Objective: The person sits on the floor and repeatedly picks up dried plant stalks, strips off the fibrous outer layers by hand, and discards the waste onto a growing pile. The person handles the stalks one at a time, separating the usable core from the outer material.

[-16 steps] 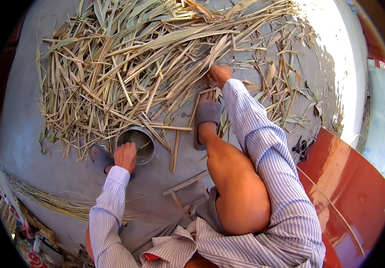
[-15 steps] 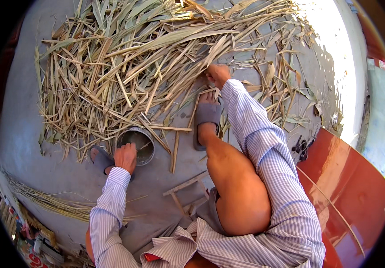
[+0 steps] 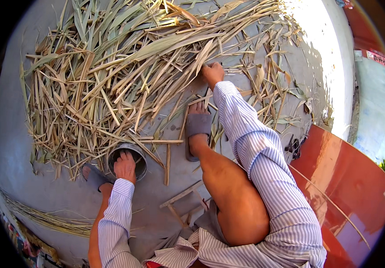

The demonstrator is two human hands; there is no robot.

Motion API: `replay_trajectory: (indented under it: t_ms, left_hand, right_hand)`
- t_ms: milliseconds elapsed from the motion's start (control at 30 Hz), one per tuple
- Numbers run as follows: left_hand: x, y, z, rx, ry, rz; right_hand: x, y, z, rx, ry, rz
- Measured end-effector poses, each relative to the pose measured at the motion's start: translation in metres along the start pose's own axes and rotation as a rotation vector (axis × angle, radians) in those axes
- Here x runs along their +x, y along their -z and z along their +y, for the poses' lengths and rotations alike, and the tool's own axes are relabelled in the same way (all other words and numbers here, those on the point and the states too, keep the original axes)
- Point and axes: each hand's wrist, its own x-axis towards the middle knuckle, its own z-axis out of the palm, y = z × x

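Note:
My left hand [image 3: 124, 169] reaches over the near rim of a round grey bucket [image 3: 144, 166], its fingers pointing down inside and partly in shadow. They look stretched and slightly apart, with nothing visible in them. By the right edge of a big heap of dry stalks and leaves [image 3: 99, 89], my right hand [image 3: 213, 74] is closed low to the ground. Its curled fingers hide whatever they grip, close to the tip of a dry leaf [image 3: 203, 56].
My sandalled feet stand beside the bucket and the heap, the right sandal [image 3: 198, 124] farther forward. A small wooden frame [image 3: 181, 195] lies below me. Thin long stems [image 3: 45, 216] are at lower left, loose leaves [image 3: 264, 85] at right, a glossy red panel [image 3: 344, 178] at lower right.
My left hand has moved forward from the bucket's rim, its fingers now down inside. My right hand stays closed at the heap's edge. The whole view has shifted slightly.

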Motion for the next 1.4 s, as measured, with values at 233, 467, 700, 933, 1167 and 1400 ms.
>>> replay_trajectory:
  t_ms: [233, 467, 700, 933, 1167, 1400]
  left_hand:
    - [-0.008, -0.002, 0.001, 0.035, -0.121, -0.122]
    - [0.004, 0.100, 0.005, -0.100, -0.294, 0.190]
    - [-0.001, 0.141, 0.016, -0.207, -0.411, 0.407]
    - [-0.004, 0.124, 0.030, -0.244, -0.484, 0.375]
    - [-0.008, 0.164, 0.008, -0.228, -0.409, 0.435]
    - [-0.049, 0.292, 0.000, -0.300, -0.376, 0.821]
  right_hand:
    - [0.005, -0.005, -0.012, 0.028, -0.160, -0.030]
    - [0.002, 0.012, -0.027, -0.023, -0.154, -0.051]
    - [0.020, -0.001, -0.005, 0.035, -0.252, 0.038]
    - [0.027, 0.001, -0.001, 0.110, -0.316, 0.025]
    - [0.023, 0.067, -0.050, 0.749, -0.082, -0.067]
    - [-0.030, 0.192, -0.147, 1.091, 0.125, -0.368]
